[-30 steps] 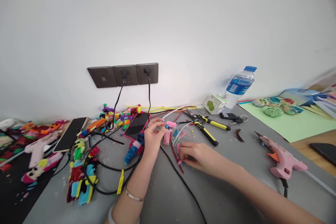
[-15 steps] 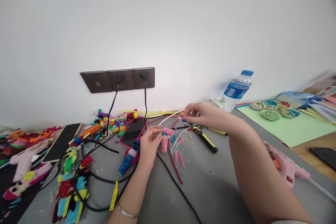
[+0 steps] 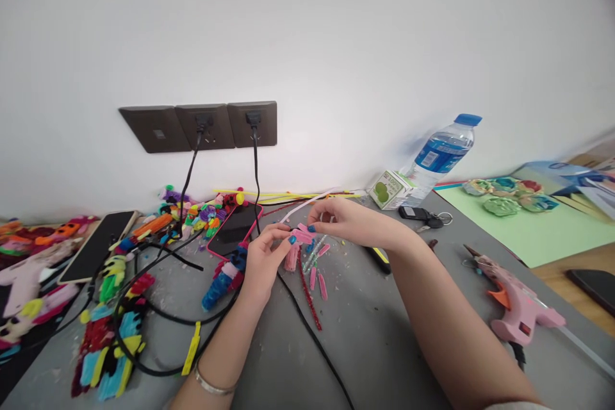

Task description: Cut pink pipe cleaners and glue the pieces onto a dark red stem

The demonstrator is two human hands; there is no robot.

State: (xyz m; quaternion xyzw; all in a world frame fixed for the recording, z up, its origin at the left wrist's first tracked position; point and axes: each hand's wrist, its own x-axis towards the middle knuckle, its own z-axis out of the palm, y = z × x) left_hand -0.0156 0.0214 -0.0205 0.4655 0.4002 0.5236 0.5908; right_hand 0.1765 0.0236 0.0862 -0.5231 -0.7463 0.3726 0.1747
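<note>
My left hand (image 3: 264, 259) is closed in a pinch on a small pink fuzzy piece (image 3: 302, 238), which looks like bent pipe cleaner. From the right, my right hand (image 3: 348, 221) pinches another small pink piece (image 3: 303, 228) against or just above the first; I cannot tell if they are joined. Beneath the fingertips of my left hand is a pink fuzzy bundle (image 3: 291, 259). Several loose pink pieces (image 3: 322, 286), some green-tipped, lie on the grey table beside a red glittery stem (image 3: 310, 304) and a silvery stem (image 3: 314, 255).
A pink glue gun (image 3: 519, 314) lies right of my right forearm. Behind it are keys (image 3: 425, 216), a green-and-white carton (image 3: 388, 191) and a water bottle (image 3: 439, 157). Black cables (image 3: 317, 327), phones (image 3: 235, 230) and colourful fuzzy figures (image 3: 115, 346) spread across the left.
My right hand has moved left, bringing its pink piece up to the one in my left hand. The view has shifted slightly, and the carton, keys and glue gun show more fully.
</note>
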